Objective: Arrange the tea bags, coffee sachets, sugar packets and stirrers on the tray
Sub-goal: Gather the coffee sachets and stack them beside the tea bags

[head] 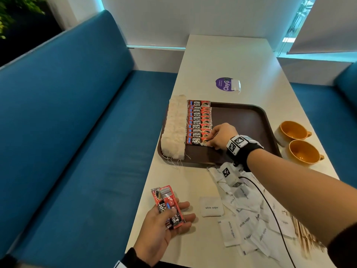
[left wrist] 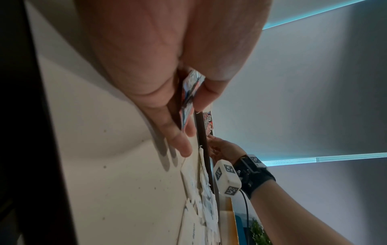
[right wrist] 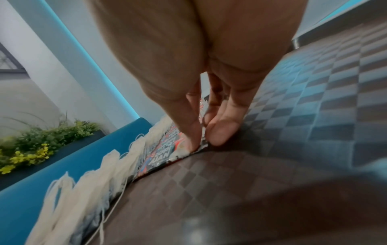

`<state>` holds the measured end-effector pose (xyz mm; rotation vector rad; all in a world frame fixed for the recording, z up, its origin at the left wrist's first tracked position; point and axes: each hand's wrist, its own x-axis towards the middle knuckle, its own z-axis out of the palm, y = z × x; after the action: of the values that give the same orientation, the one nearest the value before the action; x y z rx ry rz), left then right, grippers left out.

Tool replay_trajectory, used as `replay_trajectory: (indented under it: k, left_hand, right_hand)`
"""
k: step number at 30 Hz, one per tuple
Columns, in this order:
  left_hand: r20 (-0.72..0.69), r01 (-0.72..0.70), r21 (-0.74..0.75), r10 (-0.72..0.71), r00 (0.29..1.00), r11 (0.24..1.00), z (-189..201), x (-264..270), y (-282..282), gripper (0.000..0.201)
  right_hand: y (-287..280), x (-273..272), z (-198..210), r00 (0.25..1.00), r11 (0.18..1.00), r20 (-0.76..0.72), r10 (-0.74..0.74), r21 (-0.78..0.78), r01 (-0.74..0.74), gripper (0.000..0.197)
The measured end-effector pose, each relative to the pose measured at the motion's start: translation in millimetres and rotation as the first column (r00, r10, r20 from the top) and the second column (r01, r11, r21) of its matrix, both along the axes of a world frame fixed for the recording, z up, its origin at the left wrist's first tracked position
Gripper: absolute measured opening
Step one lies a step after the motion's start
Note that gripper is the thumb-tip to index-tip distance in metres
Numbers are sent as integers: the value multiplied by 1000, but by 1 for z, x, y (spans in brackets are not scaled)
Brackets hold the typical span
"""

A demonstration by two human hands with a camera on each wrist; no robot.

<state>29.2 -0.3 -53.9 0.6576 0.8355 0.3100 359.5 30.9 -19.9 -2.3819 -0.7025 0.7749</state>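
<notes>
Coffee sachets (head: 170,206) pinched in left hand (head: 164,227); right hand (head: 220,138) pinches nearest tray sachet (head: 197,141) (end).

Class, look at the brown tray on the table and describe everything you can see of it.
The dark brown rectangular plastic tray has rounded corners, a raised rim and a checkered textured floor. It lies flat on the pale table. A column of white tea bags fills its left edge, beside overlapping red coffee sachets. The right hand touches the nearest sachet. The right half is bare.
</notes>
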Motion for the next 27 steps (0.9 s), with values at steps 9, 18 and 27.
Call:
replay_trajectory:
  k: [9,18,27]
  left_hand:
    - [-4,0,11,0,1000,1000,-2,-1,0,34]
    - [-71,21,219,-5,997,975,14,-1,-1,18]
    - [-19,91,363,-91,996,927,39,7,-26,19]
  right_hand:
    - [-12,-3,11,998,995,-19,-55,79,56,13]
    - [-92,-79,58,971,921,-227,69,388,26,9]
    - [-182,-137,47,943,878,-297,153,478,8,35]
